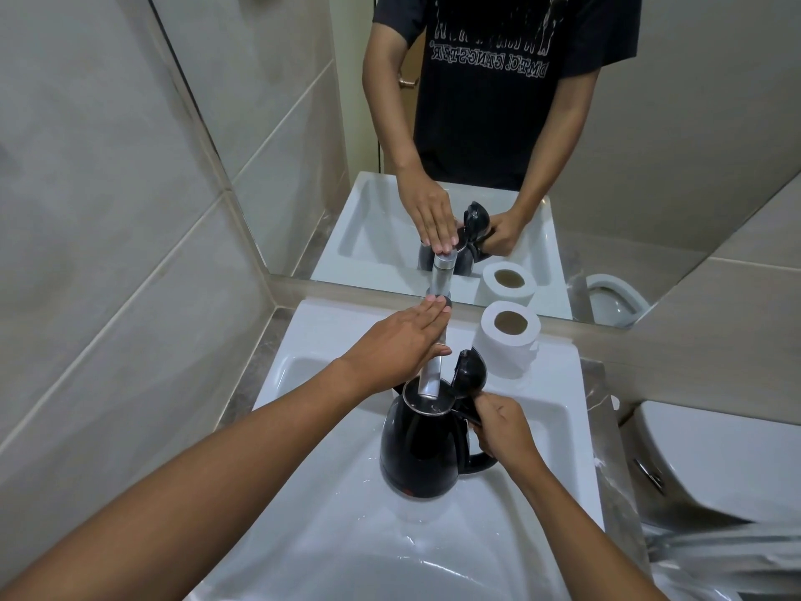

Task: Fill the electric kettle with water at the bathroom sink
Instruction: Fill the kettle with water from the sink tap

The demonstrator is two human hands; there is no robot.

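Observation:
A black electric kettle [422, 448] hangs inside the white sink [329, 527], its lid [468, 373] flipped up. My right hand [505, 427] grips the kettle's handle on the right side. The chrome faucet spout [429, 379] ends just over the kettle's open mouth. My left hand [403, 344] lies flat on top of the faucet with fingers stretched toward the mirror. I cannot tell whether water is running.
A toilet paper roll [509, 336] stands on the sink's back right ledge. A mirror [563, 145] rises right behind the sink and reflects the person. A white toilet tank [715, 461] sits to the right, and a tiled wall [108, 253] closes the left.

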